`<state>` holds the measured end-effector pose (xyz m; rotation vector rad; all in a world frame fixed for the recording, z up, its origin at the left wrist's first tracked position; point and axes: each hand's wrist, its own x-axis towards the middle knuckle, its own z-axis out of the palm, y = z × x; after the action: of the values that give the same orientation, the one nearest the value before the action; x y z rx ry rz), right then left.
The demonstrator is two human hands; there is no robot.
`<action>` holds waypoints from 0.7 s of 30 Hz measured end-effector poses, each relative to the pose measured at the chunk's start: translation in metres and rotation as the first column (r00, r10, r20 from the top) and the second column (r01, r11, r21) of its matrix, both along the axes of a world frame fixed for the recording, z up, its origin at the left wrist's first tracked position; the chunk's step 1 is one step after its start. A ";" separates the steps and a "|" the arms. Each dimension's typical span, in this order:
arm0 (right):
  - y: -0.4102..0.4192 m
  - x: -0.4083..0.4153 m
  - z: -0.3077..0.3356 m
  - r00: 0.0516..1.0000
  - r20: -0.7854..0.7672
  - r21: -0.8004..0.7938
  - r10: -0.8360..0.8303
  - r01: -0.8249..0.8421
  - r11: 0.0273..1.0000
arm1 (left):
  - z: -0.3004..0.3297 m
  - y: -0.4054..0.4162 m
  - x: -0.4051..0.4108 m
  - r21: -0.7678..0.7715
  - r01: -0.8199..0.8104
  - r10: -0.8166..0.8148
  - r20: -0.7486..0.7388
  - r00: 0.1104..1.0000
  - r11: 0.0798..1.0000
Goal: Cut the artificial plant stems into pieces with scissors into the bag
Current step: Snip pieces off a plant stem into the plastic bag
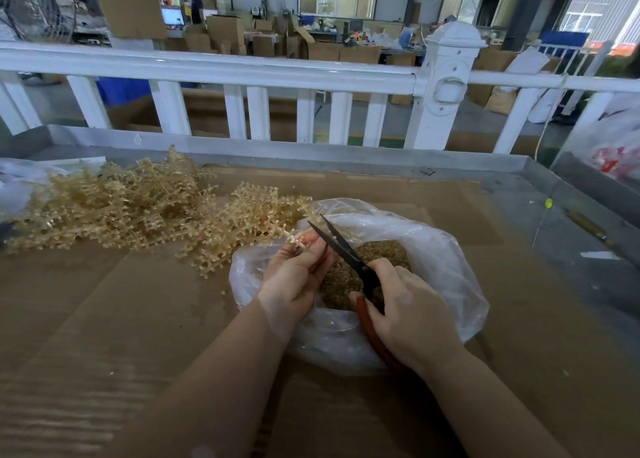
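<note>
1. Fingers (pixel 313 250) of the left hand (pixel 294 284) curled around a pale artificial plant stem (pixel 263 212), holding its cut end over the open plastic bag (pixel 446 267).
2. Right hand (pixel 408 308) gripped the red handles of the scissors (pixel 343 246), blades parted just beside the stem's end.
3. Cut pieces (pixel 341 277) filled the bag's bottom.
4. Uncut stems lay in a pile (pixel 114 205) on the cardboard (pixel 138 319), left of the bag.
5. White fence (pixel 242 73) stood behind the table.
</note>
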<state>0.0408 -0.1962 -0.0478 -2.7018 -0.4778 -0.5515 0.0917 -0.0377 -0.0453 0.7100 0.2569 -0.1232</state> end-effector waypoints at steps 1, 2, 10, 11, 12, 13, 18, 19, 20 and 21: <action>0.000 0.001 0.000 1.000 -0.003 -0.002 0.003 -0.003 1.000 | 0.000 0.000 0.000 0.001 0.002 -0.002 0.001 1.000 1.000; 0.000 0.001 0.000 1.000 -0.005 -0.005 0.006 -0.006 1.000 | 0.000 -0.001 0.000 0.001 0.002 -0.002 0.001 1.000 1.000; 0.000 0.006 -0.003 1.000 0.000 -0.037 0.015 -0.015 0.999 | 0.001 -0.003 0.003 0.055 0.000 0.000 -0.010 1.000 0.998; 0.000 0.006 -0.004 1.000 0.005 -0.048 0.008 -0.008 0.999 | 0.001 -0.002 0.003 0.053 0.000 0.000 -0.009 1.000 0.999; 0.001 0.006 -0.005 1.000 0.009 -0.055 0.000 0.000 0.999 | 0.000 -0.002 0.002 0.053 -0.001 0.002 -0.003 1.000 0.999; 0.001 0.006 -0.005 1.000 0.012 -0.057 -0.008 0.009 0.998 | 0.000 -0.002 0.001 0.054 -0.005 0.005 0.007 1.000 0.999; 0.004 0.006 -0.007 0.997 0.071 -0.055 -0.035 0.038 0.998 | -0.002 -0.003 -0.001 0.056 -0.024 0.023 0.027 0.999 0.998; 0.004 0.006 -0.007 0.996 0.078 -0.058 -0.036 0.041 0.997 | -0.002 -0.003 -0.001 0.052 -0.027 0.026 0.025 0.999 0.998; 0.004 0.006 -0.007 0.996 0.082 -0.062 -0.036 0.041 0.997 | -0.002 -0.003 -0.001 0.050 -0.027 0.026 0.025 0.999 0.998; 0.004 0.006 -0.007 0.996 0.084 -0.066 -0.034 0.039 0.997 | -0.003 -0.003 -0.001 0.050 -0.026 0.024 0.027 0.999 0.998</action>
<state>0.0464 -0.1923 -0.0547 -2.7649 -0.4776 -0.6711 0.0903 -0.0403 -0.0480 0.7577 0.2439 -0.0836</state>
